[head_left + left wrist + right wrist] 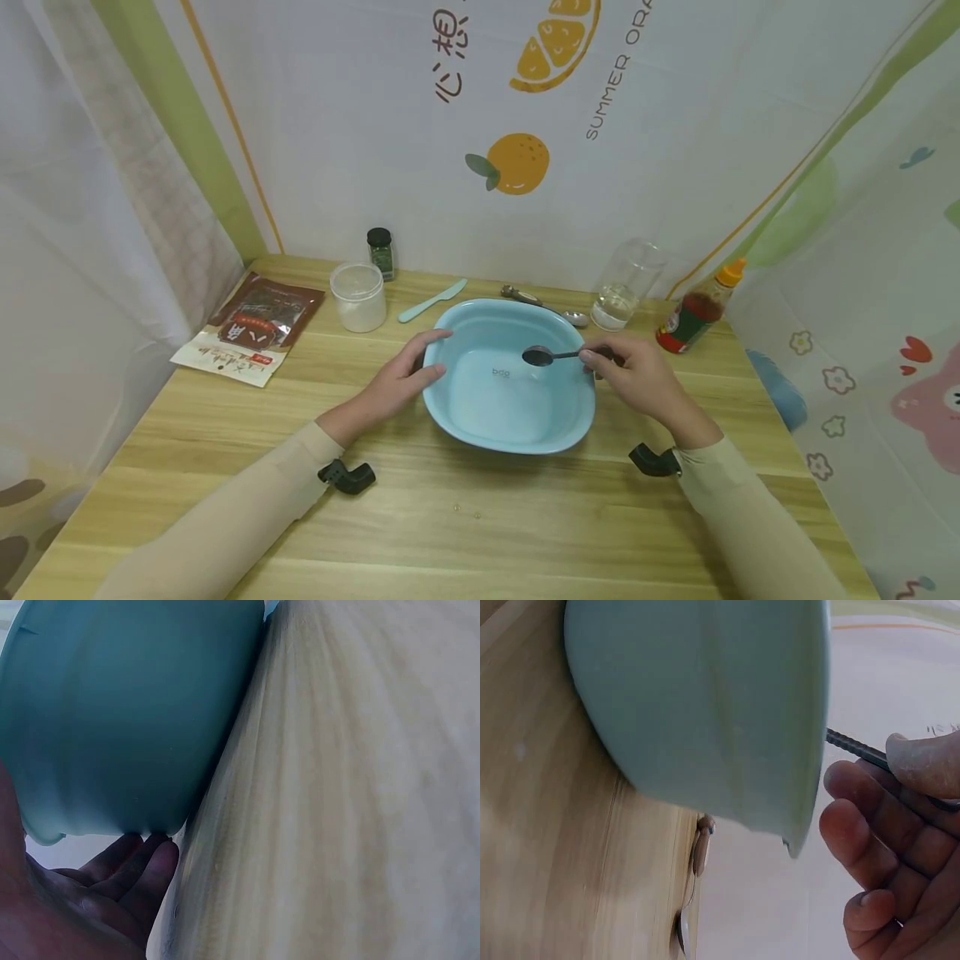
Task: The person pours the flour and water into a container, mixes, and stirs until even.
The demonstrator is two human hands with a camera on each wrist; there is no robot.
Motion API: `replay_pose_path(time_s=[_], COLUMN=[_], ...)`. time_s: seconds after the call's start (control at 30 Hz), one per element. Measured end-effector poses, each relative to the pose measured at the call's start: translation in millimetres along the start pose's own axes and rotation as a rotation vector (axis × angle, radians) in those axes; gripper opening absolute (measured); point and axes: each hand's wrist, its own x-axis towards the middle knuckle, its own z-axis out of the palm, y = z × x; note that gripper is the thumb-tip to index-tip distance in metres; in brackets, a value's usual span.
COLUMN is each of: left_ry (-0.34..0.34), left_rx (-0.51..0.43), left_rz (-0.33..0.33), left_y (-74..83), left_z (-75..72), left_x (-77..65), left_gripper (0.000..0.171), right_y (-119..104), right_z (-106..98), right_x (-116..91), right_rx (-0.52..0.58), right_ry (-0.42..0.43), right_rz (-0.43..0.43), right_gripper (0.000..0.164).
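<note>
A light blue plastic basin (510, 408) stands on the wooden table in front of me, with small lettering on its inner floor. My left hand (386, 387) holds its left side, thumb over the rim and fingers against the outer wall, as the left wrist view shows. Between thumb and fingers, my right hand (641, 375) pinches the handle of a dark spoon (537, 357) at the basin's right rim. The spoon's bowl hangs over the inside of the basin. In the right wrist view the basin wall (697, 712) hides that bowl; only part of the handle (855, 746) shows.
Behind the basin lie a pale green knife (433, 302) and a metal spoon (543, 306). A lidded tub (358, 300), a dark-capped jar (380, 254) and a food packet (255, 325) are left; a glass with clear liquid (622, 287) and a red sauce bottle (697, 308) right.
</note>
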Motion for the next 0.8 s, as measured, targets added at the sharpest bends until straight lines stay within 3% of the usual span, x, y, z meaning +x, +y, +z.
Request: replay_pose_path(time_s=[0.3, 0.63, 0.8], left_ry=[-0.004, 0.006, 0.004], left_rx=[-0.005, 0.008, 0.020], left_rz=[-0.007, -0.011, -0.008], left_y=[-0.6, 0.3, -0.7], left_z=[-0.3, -0.3, -0.3], left_x=[0.4, -0.2, 0.3], left_gripper=[0.055, 0.055, 0.055], right_y=[16, 37, 55], right_z=[-19, -51, -56], right_x=[-15, -32, -39], right_rx=[0.021, 0.141, 0.094], right_ry=[0.118, 0.223, 0.253], right_rz=[-0.018, 0.050, 0.097], right_gripper=[0.011, 0.014, 0.014])
